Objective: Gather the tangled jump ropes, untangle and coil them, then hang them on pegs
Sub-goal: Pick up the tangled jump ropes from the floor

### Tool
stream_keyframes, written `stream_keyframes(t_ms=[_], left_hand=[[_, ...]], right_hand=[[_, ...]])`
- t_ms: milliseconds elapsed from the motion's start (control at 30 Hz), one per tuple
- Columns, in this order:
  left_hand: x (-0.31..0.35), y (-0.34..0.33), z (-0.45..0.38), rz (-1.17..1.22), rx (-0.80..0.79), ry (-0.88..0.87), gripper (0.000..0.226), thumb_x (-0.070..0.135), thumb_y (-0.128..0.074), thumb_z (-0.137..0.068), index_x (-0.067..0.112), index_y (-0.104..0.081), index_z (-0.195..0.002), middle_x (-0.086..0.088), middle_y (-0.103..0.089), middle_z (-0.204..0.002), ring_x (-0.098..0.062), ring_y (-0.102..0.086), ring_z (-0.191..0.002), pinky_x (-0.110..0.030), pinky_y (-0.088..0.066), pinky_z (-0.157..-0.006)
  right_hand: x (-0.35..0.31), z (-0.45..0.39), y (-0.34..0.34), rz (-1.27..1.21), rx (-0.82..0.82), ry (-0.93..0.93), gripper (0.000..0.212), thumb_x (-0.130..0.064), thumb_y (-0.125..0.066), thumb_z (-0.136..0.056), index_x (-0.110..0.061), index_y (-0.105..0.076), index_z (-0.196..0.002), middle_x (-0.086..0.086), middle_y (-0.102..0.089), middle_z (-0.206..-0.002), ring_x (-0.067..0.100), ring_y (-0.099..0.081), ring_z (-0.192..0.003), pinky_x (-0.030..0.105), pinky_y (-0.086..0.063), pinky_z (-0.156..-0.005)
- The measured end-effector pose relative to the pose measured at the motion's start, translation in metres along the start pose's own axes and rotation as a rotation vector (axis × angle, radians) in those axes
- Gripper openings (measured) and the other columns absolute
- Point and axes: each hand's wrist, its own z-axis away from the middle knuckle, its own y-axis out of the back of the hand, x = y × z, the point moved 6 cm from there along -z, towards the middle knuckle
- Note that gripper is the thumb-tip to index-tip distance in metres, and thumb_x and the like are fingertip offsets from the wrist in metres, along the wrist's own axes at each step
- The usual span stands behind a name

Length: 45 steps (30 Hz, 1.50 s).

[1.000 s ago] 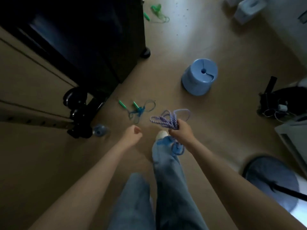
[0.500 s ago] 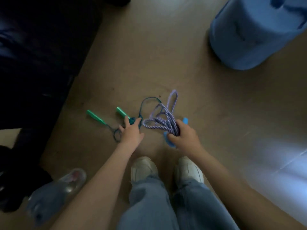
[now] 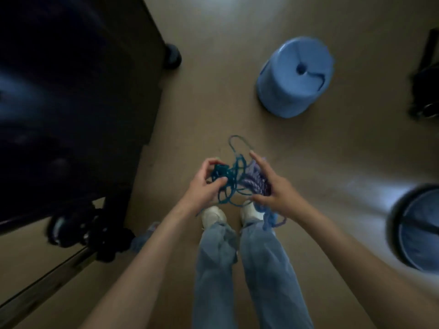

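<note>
My left hand (image 3: 203,186) grips a tangled teal jump rope (image 3: 231,176), its fingers curled round the bunch; a loop of it sticks up above the hands. My right hand (image 3: 273,188) holds a bundled purple-and-white braided jump rope (image 3: 255,182), with the index finger stretched out along it. The two ropes touch between my hands, above my white shoes. A blue end of the purple rope hangs below my right hand. The teal rope's green handles are hidden.
A light blue stool (image 3: 294,77) stands on the brown floor at the upper right. A large dark cabinet on castors (image 3: 71,91) fills the left. A round fan base (image 3: 418,229) sits at the right edge, dark gear (image 3: 425,91) at the far right.
My left hand has picked the teal rope up off the floor and brought it beside the purple rope. I have stood up, so the floor and stool look farther away.
</note>
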Motion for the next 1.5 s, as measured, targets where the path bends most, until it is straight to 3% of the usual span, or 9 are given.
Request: stream_keyframes(t_ms=[133, 333, 500, 633, 833, 967, 1167, 1300, 1500], left_hand=[[0.132, -0.024, 0.074, 0.004, -0.225, -0.087, 0.031, -0.003, -0.049, -0.089, 0.009, -0.045, -0.118, -0.009, -0.056, -0.112, -0.017, -0.058, -0.094, -0.017, -0.051, -0.07], [0.271, -0.053, 0.069, -0.03, -0.154, -0.181, 0.037, -0.013, -0.048, -0.085, 0.021, -0.053, -0.099, -0.006, -0.057, -0.106, -0.007, -0.064, -0.079, -0.018, -0.053, -0.067], [0.365, -0.089, 0.002, -0.055, -0.11, -0.17, 0.026, -0.004, -0.051, -0.088, 0.021, -0.055, -0.095, -0.006, -0.055, -0.111, -0.01, -0.065, -0.073, -0.022, -0.054, -0.065], [0.446, -0.102, -0.054, -0.589, 0.091, -0.275, 0.03, 0.0, -0.05, -0.085, 0.015, -0.059, -0.11, -0.006, -0.049, -0.112, -0.025, -0.058, -0.091, -0.032, -0.046, -0.08], [0.536, -0.11, -0.142, -0.606, 0.063, -0.244, 0.024, -0.003, -0.045, -0.084, 0.016, -0.059, -0.088, -0.012, -0.065, -0.095, -0.026, -0.063, -0.086, -0.029, -0.046, -0.075], [0.571, -0.122, -0.23, -0.805, -0.025, -0.174, 0.022, -0.001, -0.046, -0.085, 0.006, -0.065, -0.095, -0.019, -0.067, -0.098, -0.029, -0.064, -0.091, -0.033, -0.048, -0.082], [0.655, -0.142, -0.377, -1.157, -0.259, -0.156, 0.022, 0.007, -0.047, -0.089, 0.008, -0.064, -0.103, -0.012, -0.066, -0.104, -0.023, -0.063, -0.093, -0.028, -0.046, -0.081], [0.732, -0.146, -0.433, -1.151, -0.31, -0.166, 0.023, 0.007, -0.044, -0.092, 0.006, -0.06, -0.108, -0.011, -0.064, -0.106, -0.019, -0.061, -0.088, -0.026, -0.047, -0.077], [0.796, -0.138, -0.478, -1.104, -0.289, -0.128, 0.023, 0.008, -0.043, -0.092, 0.005, -0.06, -0.108, -0.013, -0.064, -0.106, -0.02, -0.062, -0.089, -0.032, -0.049, -0.08]], right_hand=[[-0.11, 0.064, 0.071, -0.228, -0.044, 0.105, 0.084, -0.016, -0.08, -0.07, -0.042, -0.033, -0.135, -0.003, -0.052, -0.132, 0.013, -0.053, -0.119, 0.03, -0.041, -0.103], [-0.177, 0.07, 0.196, -0.232, 0.289, 0.118, 0.033, -0.02, -0.078, -0.072, -0.021, -0.051, -0.092, -0.012, -0.058, -0.078, 0.001, -0.056, -0.068, 0.01, -0.042, -0.063], [-0.174, 0.022, 0.307, -0.387, 0.508, 0.038, 0.019, -0.009, -0.068, -0.08, -0.013, -0.05, -0.083, 0.008, -0.057, -0.081, 0.02, -0.054, -0.076, 0.034, -0.044, -0.07], [-0.175, -0.02, 0.394, -0.308, 0.579, 0.014, 0.021, -0.004, -0.067, -0.079, -0.01, -0.047, -0.08, -0.003, -0.049, -0.067, 0.019, -0.05, -0.071, 0.025, -0.036, -0.06], [-0.158, -0.089, 0.495, -0.414, 0.605, -0.112, 0.031, -0.006, -0.065, -0.083, -0.022, -0.041, -0.071, -0.008, -0.048, -0.071, 0.019, -0.051, -0.077, 0.034, -0.043, -0.069], [-0.136, -0.145, 0.553, -0.471, 0.651, -0.228, 0.033, -0.001, -0.065, -0.079, -0.021, -0.04, -0.069, -0.003, -0.049, -0.07, 0.02, -0.048, -0.074, 0.03, -0.039, -0.063], [-0.095, -0.257, 0.614, -0.561, 0.651, -0.485, 0.035, 0.006, -0.056, -0.08, -0.006, -0.058, -0.113, 0.01, -0.057, -0.104, 0.021, -0.051, -0.094, 0.029, -0.043, -0.075], [-0.115, -0.308, 0.646, -0.628, 0.597, -0.643, 0.028, 0.001, -0.057, -0.085, -0.002, -0.059, -0.113, 0.021, -0.058, -0.119, 0.035, -0.052, -0.115, 0.041, -0.043, -0.097], [-0.193, -0.359, 0.707, -0.782, 0.618, -0.557, 0.027, 0.002, -0.039, -0.092, -0.015, -0.048, -0.072, 0.009, -0.055, -0.07, 0.016, -0.055, -0.052, 0.017, -0.043, -0.043]])
